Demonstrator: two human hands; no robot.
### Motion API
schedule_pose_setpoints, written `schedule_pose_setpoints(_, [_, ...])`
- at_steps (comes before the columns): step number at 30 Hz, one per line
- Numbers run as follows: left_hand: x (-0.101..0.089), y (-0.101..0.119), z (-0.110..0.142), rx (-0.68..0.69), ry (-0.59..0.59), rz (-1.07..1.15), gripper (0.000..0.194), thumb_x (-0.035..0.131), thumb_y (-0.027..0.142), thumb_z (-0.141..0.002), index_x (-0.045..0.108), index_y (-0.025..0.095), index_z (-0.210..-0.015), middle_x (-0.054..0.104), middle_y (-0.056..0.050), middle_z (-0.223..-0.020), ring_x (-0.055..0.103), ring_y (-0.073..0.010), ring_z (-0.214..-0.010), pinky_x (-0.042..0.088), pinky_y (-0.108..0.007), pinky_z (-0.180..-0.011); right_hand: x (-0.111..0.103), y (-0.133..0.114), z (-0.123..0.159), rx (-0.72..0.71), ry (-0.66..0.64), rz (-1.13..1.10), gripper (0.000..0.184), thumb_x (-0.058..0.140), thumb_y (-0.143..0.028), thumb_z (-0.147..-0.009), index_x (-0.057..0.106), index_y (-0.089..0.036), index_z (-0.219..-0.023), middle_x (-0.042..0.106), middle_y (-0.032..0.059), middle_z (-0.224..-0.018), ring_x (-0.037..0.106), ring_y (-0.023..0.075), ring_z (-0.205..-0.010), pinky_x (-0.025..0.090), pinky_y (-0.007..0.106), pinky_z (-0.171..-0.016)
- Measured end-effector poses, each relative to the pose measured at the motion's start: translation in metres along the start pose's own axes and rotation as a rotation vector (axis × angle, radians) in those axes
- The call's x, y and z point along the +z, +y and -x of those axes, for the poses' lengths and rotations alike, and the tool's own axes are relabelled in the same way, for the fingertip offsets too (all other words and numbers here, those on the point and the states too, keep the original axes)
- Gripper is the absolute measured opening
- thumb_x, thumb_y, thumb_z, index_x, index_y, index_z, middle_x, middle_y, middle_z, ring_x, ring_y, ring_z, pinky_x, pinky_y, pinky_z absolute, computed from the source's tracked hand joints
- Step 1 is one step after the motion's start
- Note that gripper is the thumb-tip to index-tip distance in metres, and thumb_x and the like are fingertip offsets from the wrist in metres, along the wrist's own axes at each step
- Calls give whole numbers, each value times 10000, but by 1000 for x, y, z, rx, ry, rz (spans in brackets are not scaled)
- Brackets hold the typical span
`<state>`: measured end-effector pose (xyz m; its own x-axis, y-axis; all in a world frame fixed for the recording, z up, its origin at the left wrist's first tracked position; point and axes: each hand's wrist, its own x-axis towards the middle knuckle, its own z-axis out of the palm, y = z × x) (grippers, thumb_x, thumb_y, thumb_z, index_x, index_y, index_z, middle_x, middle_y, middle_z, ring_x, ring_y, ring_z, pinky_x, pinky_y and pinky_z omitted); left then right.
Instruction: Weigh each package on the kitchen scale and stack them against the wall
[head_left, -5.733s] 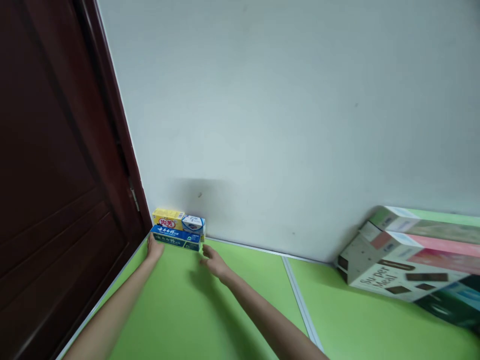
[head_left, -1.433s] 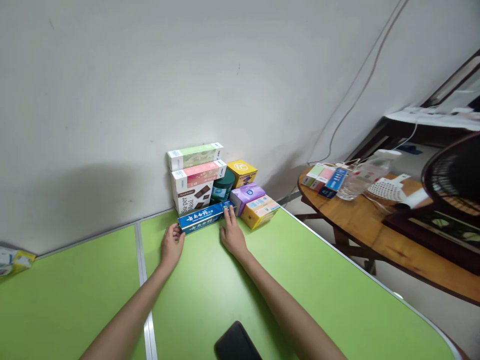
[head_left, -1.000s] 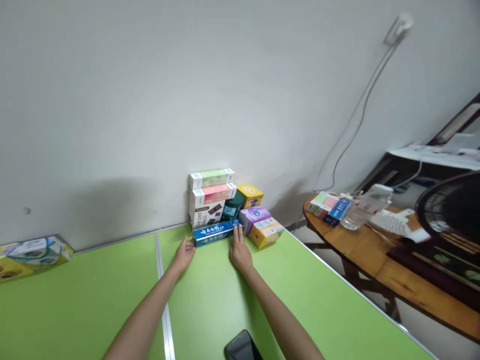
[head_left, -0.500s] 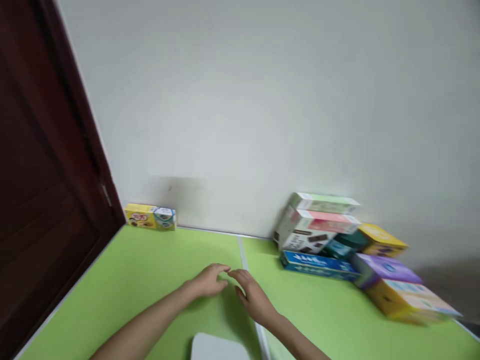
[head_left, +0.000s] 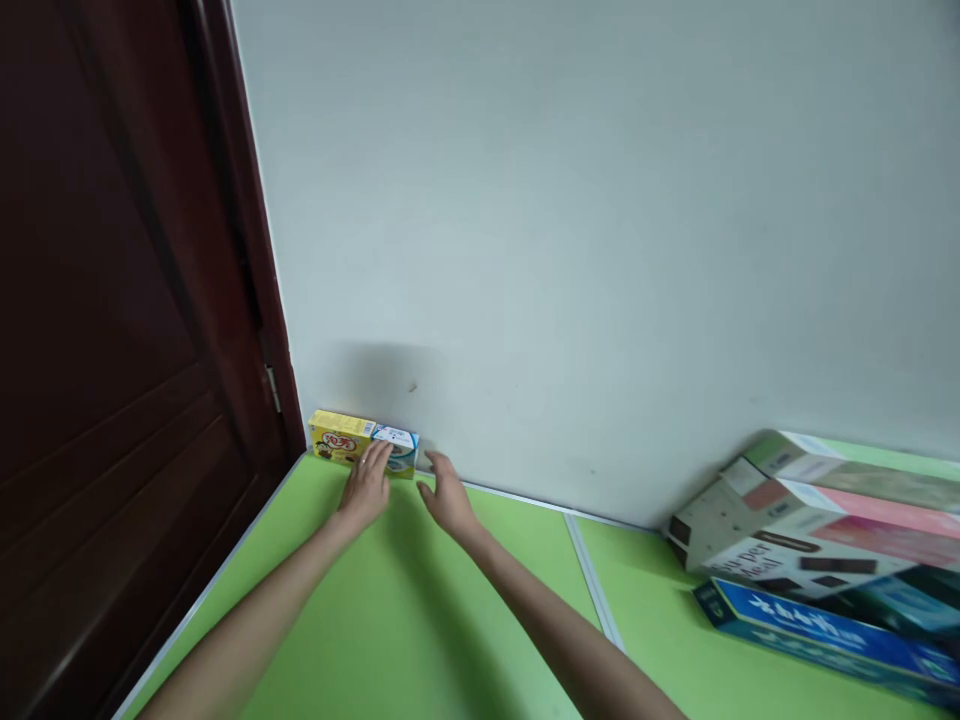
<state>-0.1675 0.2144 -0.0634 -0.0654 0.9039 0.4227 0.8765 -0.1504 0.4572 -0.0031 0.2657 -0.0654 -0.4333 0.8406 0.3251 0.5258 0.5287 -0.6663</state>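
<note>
While both open hands reach it, the yellow box (head_left: 363,443) lies lengthwise along the wall (head_left: 600,250).

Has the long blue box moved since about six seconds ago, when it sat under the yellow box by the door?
Yes. The long blue box has left the yellow box beside the door and now lies along the green table in front of the stacked boxes.

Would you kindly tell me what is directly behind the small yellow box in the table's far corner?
Behind the yellow box only the pale wall shows. The left hand covers part of its front, and the box hides its own rear face.
</note>
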Motion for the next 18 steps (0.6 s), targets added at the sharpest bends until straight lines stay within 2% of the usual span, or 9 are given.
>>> schedule_pose_setpoints(5, [1,0,-38,23,-63,-121,537,389,2,-761,457,109,-1283,438,-141,-1400,280,-262,-1364,242,-464,-1120,10,2,-50,22,-2,4,563,541,-83,-731,407,-152,-1274,464,159,-1284,541,258,-1091,443,409,-924])
schedule_pose_setpoints(8, [2,0,-52,31,-104,-138,530,414,-20,-735,492,103,-1245,484,-155,-1357,319,-286,-1343,274,-484,-1097,12,1,-59,-2,-23,-1,480,544,-45,-714,483,-158,-1177,515,129,-1212,540,245,-1073,429,381,-930])
schedule_pose_setpoints(10, [0,0,-57,37,-128,-148,518,420,-23,-732,502,92,-1231,504,-172,-1329,324,-295,-1338,289,-494,-1083,9,1,-57,-13,-35,-12,395,529,-35,-727,521,-167,-1100,550,106,-1124,565,228,-996,441,375,-898])
schedule_pose_setpoints(14, [-12,14,-46,86,-183,-131,448,495,39,-748,541,138,-1183,567,-137,-1239,358,-282,-1310,295,-467,-1080,-17,3,-25,-25,-57,-49,328,532,-55,-753,522,-166,-1061,560,87,-1030,573,195,-846,477,350,-796])
schedule_pose_setpoints(18, [-22,52,0,120,-299,50,389,589,176,-753,559,189,-1141,595,-91,-1149,524,-251,-1105,436,-395,-941,-68,6,48,17,-166,-154,285,524,-96,-789,520,-180,-1061,555,66,-994,559,168,-780,491,319,-719])
